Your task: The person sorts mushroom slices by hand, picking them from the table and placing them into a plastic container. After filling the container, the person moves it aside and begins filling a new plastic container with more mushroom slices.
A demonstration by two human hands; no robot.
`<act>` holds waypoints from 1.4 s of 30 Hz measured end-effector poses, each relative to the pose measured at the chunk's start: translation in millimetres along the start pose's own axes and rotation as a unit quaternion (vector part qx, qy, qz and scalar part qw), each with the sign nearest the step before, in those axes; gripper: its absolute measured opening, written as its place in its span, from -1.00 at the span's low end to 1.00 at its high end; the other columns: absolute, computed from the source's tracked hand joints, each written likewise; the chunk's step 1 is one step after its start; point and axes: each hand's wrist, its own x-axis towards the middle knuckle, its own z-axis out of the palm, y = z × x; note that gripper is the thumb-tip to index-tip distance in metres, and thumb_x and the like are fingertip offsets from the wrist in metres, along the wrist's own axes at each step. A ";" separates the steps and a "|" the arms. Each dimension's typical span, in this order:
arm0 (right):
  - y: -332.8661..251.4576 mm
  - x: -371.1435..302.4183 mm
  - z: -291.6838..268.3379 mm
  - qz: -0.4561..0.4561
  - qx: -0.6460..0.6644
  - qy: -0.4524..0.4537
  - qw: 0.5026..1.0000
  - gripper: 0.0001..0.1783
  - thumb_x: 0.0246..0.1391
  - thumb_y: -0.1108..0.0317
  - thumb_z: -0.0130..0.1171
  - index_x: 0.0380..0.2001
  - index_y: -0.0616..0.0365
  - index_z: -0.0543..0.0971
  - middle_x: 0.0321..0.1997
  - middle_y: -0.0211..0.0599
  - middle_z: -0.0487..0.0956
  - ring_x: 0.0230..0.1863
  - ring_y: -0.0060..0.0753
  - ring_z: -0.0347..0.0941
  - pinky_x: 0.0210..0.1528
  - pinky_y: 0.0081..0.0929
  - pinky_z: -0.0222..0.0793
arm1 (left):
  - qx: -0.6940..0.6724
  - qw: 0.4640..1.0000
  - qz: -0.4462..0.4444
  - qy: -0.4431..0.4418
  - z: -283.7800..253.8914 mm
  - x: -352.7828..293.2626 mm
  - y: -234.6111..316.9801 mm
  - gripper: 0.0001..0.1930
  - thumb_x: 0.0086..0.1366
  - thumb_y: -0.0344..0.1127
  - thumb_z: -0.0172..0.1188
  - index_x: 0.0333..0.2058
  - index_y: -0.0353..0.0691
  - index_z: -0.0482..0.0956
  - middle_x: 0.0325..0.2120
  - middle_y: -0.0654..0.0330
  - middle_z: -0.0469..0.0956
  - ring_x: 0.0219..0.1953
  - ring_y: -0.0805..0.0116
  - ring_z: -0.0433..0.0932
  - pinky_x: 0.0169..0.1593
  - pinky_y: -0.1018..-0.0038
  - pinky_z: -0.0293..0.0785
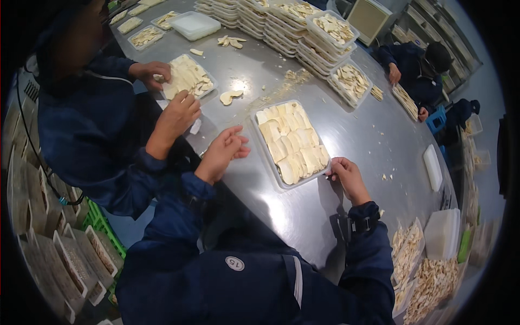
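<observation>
In front of me a clear plastic tray (pixel 279 179) lies on the metal table, filled with overlapping rows of pale, cream-coloured dried slices (pixel 292 142). My left hand (pixel 223 153) hovers just left of the tray, fingers loosely bent and apart, holding nothing I can see. At the tray's near right corner is my right hand (pixel 346 176), thumb and fingertips pinched together. A tiny pale bit may be between them, too small to name. Above my left hand, a curved loose slice (pixel 231 97) rests on the table.
At my left, a co-worker's hands (pixel 176 116) work over another filled tray (pixel 208 89). Stacked trays (pixel 281 32) stand at the far side, with a single filled tray (pixel 352 84) below them. Another person (pixel 420 70) sits far right. Slices heap (pixel 428 287) at the lower right.
</observation>
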 end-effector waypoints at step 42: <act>-59.6 218.6 80.0 -0.038 0.136 -0.033 0.989 -0.83 0.30 0.35 0.15 -0.30 0.25 0.56 -0.41 -0.39 0.57 -0.44 -0.61 0.53 -0.29 -0.70 0.54 | 0.259 0.954 0.151 0.010 14.8 -33.8 -9.7 -0.73 0.44 -0.52 -0.01 0.04 -0.37 0.55 -0.19 0.12 0.54 -0.31 0.47 0.62 -0.23 0.54 0.63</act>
